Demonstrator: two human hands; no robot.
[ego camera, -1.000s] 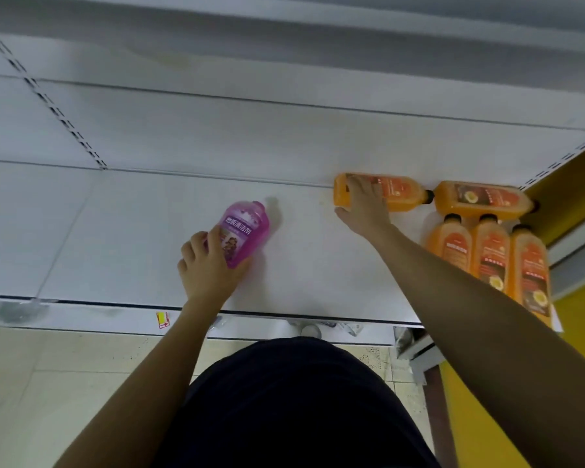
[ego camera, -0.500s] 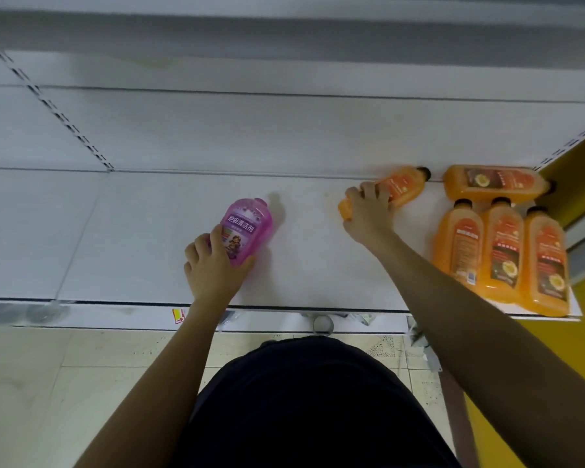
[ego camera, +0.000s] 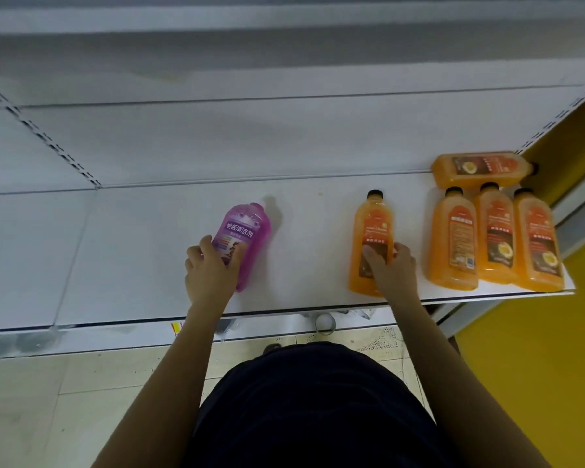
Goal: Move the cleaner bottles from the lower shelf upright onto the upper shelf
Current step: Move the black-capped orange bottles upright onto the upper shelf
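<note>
A pink cleaner bottle (ego camera: 247, 234) lies on the white lower shelf (ego camera: 142, 251), cap pointing away from me. My left hand (ego camera: 210, 271) grips its near end. An orange cleaner bottle (ego camera: 372, 228) with a black cap lies to the right, also cap away, and my right hand (ego camera: 390, 268) is closed around its lower half. Three more orange bottles (ego camera: 493, 238) lie side by side at the shelf's right end, with another orange bottle (ego camera: 480, 167) lying crosswise behind them. The underside of the upper shelf (ego camera: 284, 21) spans the top of the view.
The shelf's front edge (ego camera: 284, 310) runs just under my wrists. A yellow wall (ego camera: 537, 349) stands at the right. Tiled floor (ego camera: 65, 400) lies below, with a small metal ring (ego camera: 325, 322) and a yellow tag (ego camera: 177, 327) under the shelf edge.
My right hand has swung the orange bottle from crosswise at the back to lengthwise and pulled it toward the front edge. My left hand stays on the pink bottle.
</note>
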